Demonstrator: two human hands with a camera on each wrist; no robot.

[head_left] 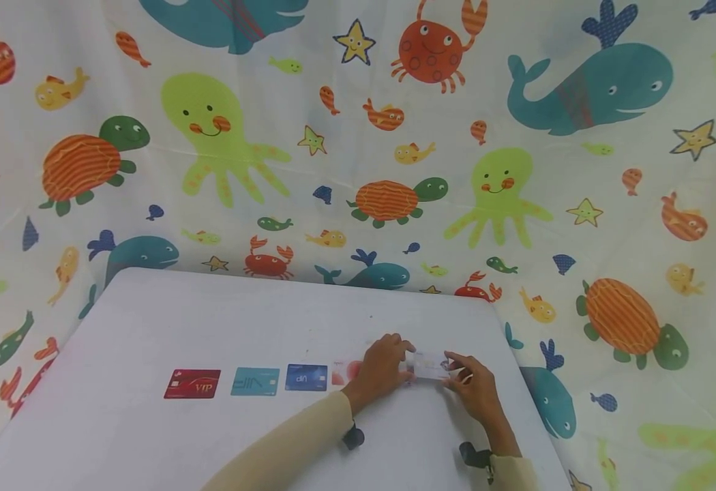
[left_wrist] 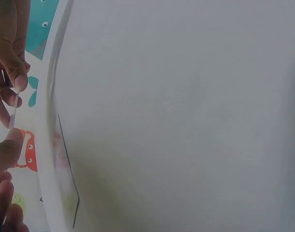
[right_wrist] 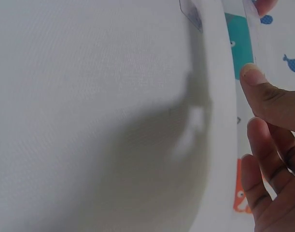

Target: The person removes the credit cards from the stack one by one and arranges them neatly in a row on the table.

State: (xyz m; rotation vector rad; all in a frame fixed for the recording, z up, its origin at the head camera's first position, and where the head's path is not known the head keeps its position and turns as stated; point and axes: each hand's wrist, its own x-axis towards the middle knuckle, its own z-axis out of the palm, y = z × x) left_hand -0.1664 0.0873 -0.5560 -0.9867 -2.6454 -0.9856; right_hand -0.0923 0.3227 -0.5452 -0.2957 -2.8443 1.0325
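Note:
A pale, whitish card [head_left: 430,365] is held by its two short ends between my hands, off the table. My left hand [head_left: 382,365] pinches its left end, and my right hand [head_left: 476,389] pinches the right end. In the left wrist view the card [left_wrist: 14,111] appears nearly edge-on between both hands. The right wrist view shows my right thumb [right_wrist: 253,75] against the card's edge. Beside my left hand lies a pink-and-white card [head_left: 344,372], partly covered by that hand. A pinkish card [left_wrist: 65,169] also shows on the table in the left wrist view.
To the left, in a row on the white table [head_left: 241,320], lie a red VIP card [head_left: 192,384], a teal card [head_left: 255,382] and a blue VIP card [head_left: 305,378]. A curtain [head_left: 346,157] printed with sea animals hangs behind the table.

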